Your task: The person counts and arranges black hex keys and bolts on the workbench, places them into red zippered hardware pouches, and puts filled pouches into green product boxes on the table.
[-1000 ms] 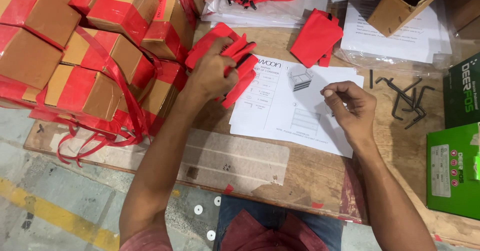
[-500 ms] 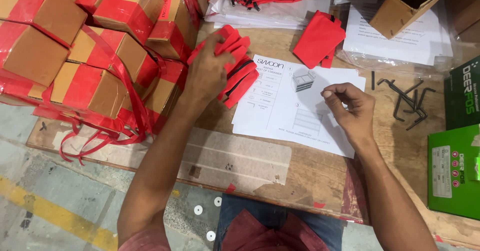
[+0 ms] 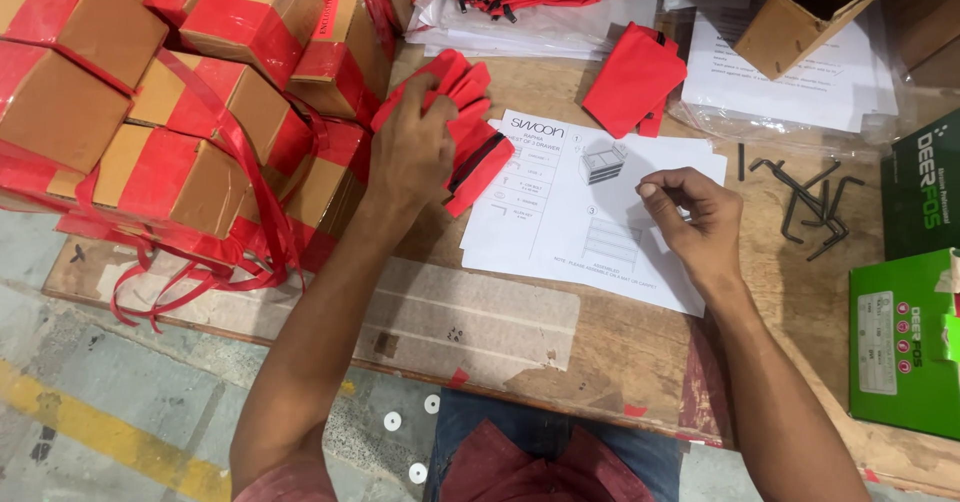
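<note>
View from above a worn wooden table (image 3: 620, 352). The left hand (image 3: 412, 152) lies on a stack of red fabric pouches (image 3: 470, 137) near the table's far left corner, its fingers curled over the top pouch and closed on it; the stack's long axis runs slantwise from the far edge toward the near edge. The right hand (image 3: 695, 217) rests on a white instruction sheet (image 3: 570, 212) at the table's middle, thumb and forefinger pinched together on something too small to make out. The pouches lie to the left of the right hand, touching the sheet's left edge, so the left hand is the nearer one. A single red pouch (image 3: 632, 80) lies apart toward the far edge; black hex keys (image 3: 810, 207) sit toward the right edge, beside green cartons (image 3: 905, 337). Red-taped cardboard boxes (image 3: 150, 82) are piled at the left edge.
</note>
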